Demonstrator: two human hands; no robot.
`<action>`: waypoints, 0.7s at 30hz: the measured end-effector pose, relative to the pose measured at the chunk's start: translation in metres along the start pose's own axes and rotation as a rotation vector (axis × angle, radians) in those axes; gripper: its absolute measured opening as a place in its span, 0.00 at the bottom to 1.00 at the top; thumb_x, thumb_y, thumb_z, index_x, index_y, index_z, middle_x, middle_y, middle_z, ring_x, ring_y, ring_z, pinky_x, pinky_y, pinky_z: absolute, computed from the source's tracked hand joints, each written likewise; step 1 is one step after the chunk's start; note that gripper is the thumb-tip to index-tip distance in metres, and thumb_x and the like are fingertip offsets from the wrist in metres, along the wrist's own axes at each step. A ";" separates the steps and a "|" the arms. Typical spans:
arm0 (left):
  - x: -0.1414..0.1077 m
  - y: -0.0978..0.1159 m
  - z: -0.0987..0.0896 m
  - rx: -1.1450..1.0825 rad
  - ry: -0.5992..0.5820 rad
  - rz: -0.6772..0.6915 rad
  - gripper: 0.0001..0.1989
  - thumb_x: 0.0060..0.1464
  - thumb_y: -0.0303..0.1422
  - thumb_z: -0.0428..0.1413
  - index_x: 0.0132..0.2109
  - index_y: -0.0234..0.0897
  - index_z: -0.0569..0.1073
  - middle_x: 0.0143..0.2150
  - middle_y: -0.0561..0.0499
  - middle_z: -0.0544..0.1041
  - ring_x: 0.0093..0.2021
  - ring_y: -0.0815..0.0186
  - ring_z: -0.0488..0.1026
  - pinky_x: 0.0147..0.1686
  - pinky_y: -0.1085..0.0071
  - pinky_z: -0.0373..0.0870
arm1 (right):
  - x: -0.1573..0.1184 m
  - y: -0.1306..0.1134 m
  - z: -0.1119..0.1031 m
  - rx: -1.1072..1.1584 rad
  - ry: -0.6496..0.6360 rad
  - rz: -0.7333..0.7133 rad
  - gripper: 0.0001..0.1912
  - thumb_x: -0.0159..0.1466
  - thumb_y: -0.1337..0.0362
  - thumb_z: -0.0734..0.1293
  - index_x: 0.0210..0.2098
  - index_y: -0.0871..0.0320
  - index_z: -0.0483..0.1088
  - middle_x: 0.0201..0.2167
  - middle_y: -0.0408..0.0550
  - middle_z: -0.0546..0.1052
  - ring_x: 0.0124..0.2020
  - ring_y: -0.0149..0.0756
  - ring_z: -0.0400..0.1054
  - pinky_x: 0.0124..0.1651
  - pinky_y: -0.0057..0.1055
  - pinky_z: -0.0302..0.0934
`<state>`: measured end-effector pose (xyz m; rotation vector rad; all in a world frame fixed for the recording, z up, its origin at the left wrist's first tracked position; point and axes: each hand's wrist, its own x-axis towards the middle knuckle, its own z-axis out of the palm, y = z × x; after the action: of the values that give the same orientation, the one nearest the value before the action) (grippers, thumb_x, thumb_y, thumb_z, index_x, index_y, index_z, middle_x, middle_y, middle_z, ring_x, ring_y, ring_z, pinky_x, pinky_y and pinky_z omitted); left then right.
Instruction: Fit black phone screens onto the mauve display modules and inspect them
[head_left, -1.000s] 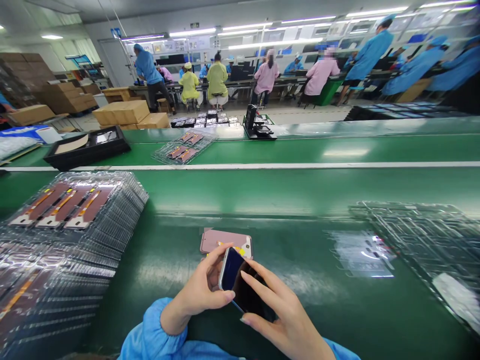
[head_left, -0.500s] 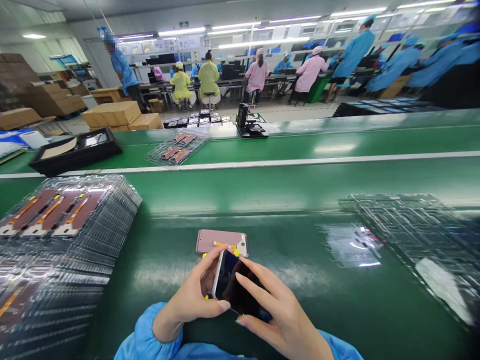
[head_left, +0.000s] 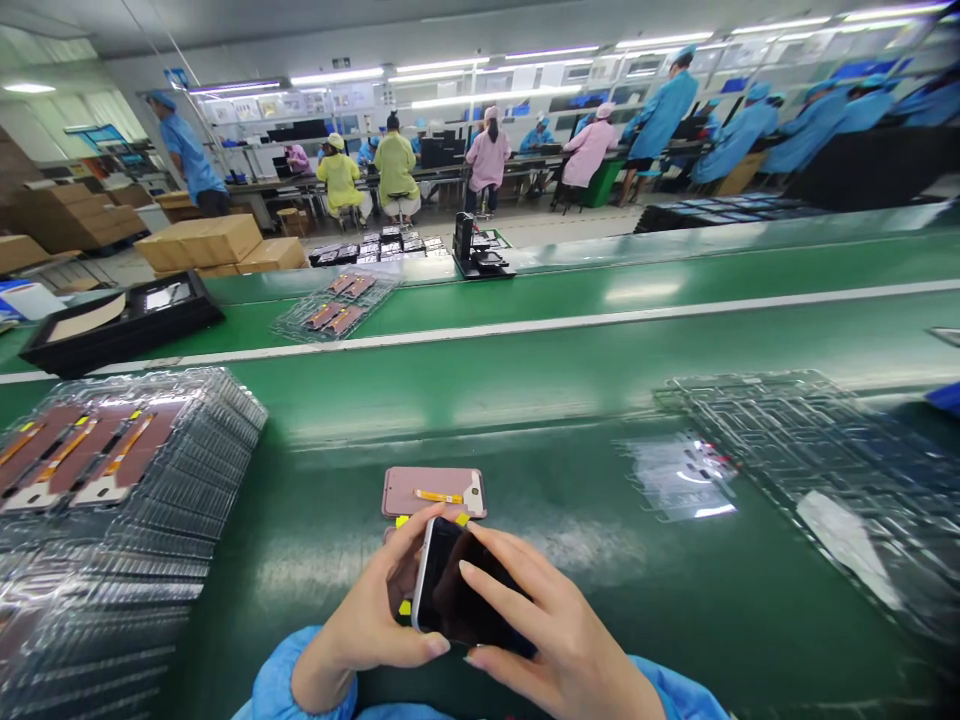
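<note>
A phone with a dark glossy screen and a silver edge (head_left: 469, 590) is held tilted between both hands above the green table. My left hand (head_left: 375, 610) grips its left end, thumb on the near corner and fingers at the far corner. My right hand (head_left: 547, 620) holds the right part, fingers over the screen and far edge, thumb at the near edge. Just beyond lies a pinkish screen panel (head_left: 431, 481) with an orange flex cable. Another panel with yellow tabs is mostly hidden behind my left hand.
Stacked clear trays with screen panels (head_left: 225, 450) stand at the left. Clear films (head_left: 679, 475) and empty clear trays (head_left: 795, 420) lie at the right. Farther back are a black tray (head_left: 127, 320), a tray of panels (head_left: 337, 305) and a black fixture (head_left: 476, 250). Several people work beyond.
The view has turned slightly, so most surroundings appear farther left. Both hands still hold the phone, which sits slightly lower in the picture.
</note>
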<state>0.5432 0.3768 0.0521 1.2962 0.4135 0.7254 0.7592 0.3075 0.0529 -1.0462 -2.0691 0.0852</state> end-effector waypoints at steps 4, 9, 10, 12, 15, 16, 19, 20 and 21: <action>0.002 0.003 0.002 -0.031 0.016 0.002 0.43 0.45 0.39 0.69 0.66 0.52 0.61 0.67 0.43 0.65 0.67 0.49 0.59 0.65 0.55 0.55 | 0.005 -0.001 -0.005 -0.025 0.000 0.004 0.24 0.69 0.55 0.64 0.59 0.61 0.64 0.59 0.63 0.69 0.62 0.48 0.61 0.56 0.44 0.67; 0.003 -0.004 0.004 -0.091 0.062 0.009 0.43 0.43 0.42 0.70 0.65 0.52 0.63 0.65 0.44 0.66 0.66 0.48 0.60 0.65 0.55 0.55 | 0.005 0.000 -0.009 -0.114 -0.100 0.016 0.29 0.66 0.49 0.66 0.61 0.58 0.64 0.60 0.61 0.69 0.64 0.56 0.59 0.59 0.58 0.61; 0.003 -0.006 0.004 -0.115 0.074 -0.002 0.43 0.43 0.42 0.70 0.65 0.51 0.63 0.65 0.44 0.66 0.67 0.48 0.60 0.65 0.55 0.55 | 0.004 0.000 -0.009 -0.115 -0.112 0.034 0.30 0.65 0.49 0.67 0.61 0.57 0.64 0.61 0.61 0.68 0.65 0.56 0.58 0.60 0.60 0.59; 0.005 -0.010 0.004 -0.201 0.114 -0.040 0.44 0.42 0.43 0.70 0.65 0.49 0.63 0.65 0.44 0.67 0.66 0.47 0.61 0.64 0.57 0.57 | 0.001 0.000 -0.006 -0.074 -0.098 0.076 0.31 0.65 0.50 0.67 0.63 0.56 0.62 0.63 0.61 0.66 0.66 0.56 0.56 0.62 0.61 0.55; 0.011 -0.008 0.004 -0.365 0.213 -0.168 0.38 0.49 0.45 0.66 0.65 0.46 0.63 0.59 0.42 0.74 0.56 0.50 0.73 0.54 0.58 0.71 | -0.002 0.002 -0.003 0.130 -0.032 0.184 0.40 0.61 0.44 0.68 0.66 0.55 0.58 0.65 0.61 0.62 0.66 0.56 0.56 0.63 0.57 0.56; 0.014 -0.005 0.003 -0.393 0.248 -0.217 0.34 0.54 0.44 0.62 0.65 0.43 0.64 0.56 0.40 0.76 0.51 0.51 0.76 0.49 0.58 0.75 | -0.003 0.003 -0.002 0.240 -0.014 0.250 0.41 0.61 0.42 0.67 0.67 0.55 0.57 0.66 0.61 0.61 0.66 0.55 0.57 0.63 0.55 0.57; 0.024 0.004 -0.003 -0.391 0.321 -0.285 0.22 0.64 0.40 0.53 0.61 0.34 0.68 0.49 0.39 0.80 0.44 0.55 0.79 0.43 0.59 0.77 | -0.003 0.009 -0.004 0.597 0.009 0.547 0.33 0.69 0.46 0.59 0.68 0.53 0.54 0.64 0.57 0.65 0.64 0.47 0.61 0.64 0.48 0.58; 0.027 0.007 -0.006 -0.382 0.332 -0.280 0.21 0.65 0.38 0.52 0.60 0.33 0.69 0.49 0.38 0.80 0.45 0.55 0.79 0.45 0.60 0.77 | -0.003 0.012 -0.005 0.694 -0.019 0.644 0.29 0.71 0.48 0.56 0.67 0.53 0.57 0.62 0.55 0.68 0.62 0.45 0.63 0.64 0.47 0.58; 0.028 0.008 -0.009 -0.377 0.335 -0.272 0.20 0.65 0.38 0.52 0.59 0.32 0.70 0.49 0.39 0.80 0.47 0.55 0.79 0.46 0.61 0.77 | -0.002 0.013 -0.007 0.775 -0.065 0.720 0.26 0.72 0.50 0.55 0.65 0.53 0.61 0.59 0.54 0.72 0.60 0.45 0.65 0.63 0.46 0.59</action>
<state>0.5554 0.4039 0.0608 0.7461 0.6737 0.7474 0.7731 0.3130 0.0507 -1.2025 -1.3868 1.1843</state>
